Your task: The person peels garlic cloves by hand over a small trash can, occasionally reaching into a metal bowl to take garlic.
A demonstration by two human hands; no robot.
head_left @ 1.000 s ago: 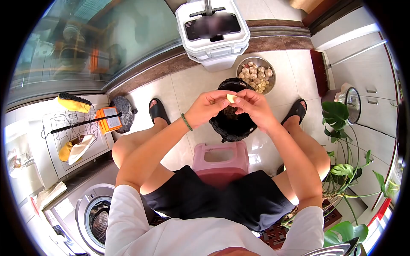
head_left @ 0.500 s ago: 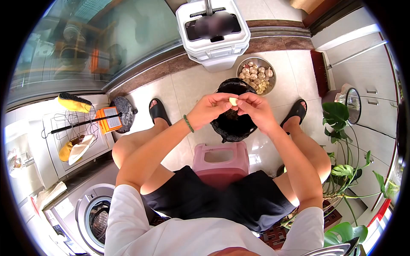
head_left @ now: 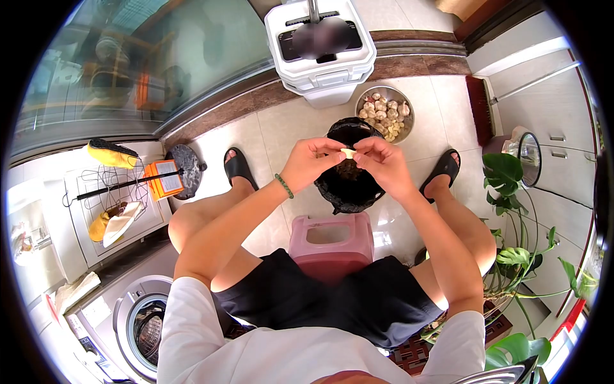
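A pale garlic clove (head_left: 348, 153) is pinched between my two hands, above a bin lined with a black bag (head_left: 348, 192). My left hand (head_left: 311, 164), with a green bead bracelet at its wrist, grips the clove's left end. On its right end are the fingertips of my right hand (head_left: 385, 165). Dark scraps lie inside the bin, partly hidden by my hands. Just beyond the bin, a metal bowl (head_left: 409, 131) on the floor holds garlic bulbs and loose cloves.
A pink plastic stool (head_left: 330, 246) stands between my legs. Beyond the bin is a white mop bucket (head_left: 323, 77). Potted plants (head_left: 502, 171) and cabinets are at the right, a washing machine (head_left: 144, 320) at the lower left. An orange box (head_left: 163, 180) is at the left.
The clove has turned slightly between my fingertips, and my hands have shifted a little. Both hands keep hold of it above the bin.
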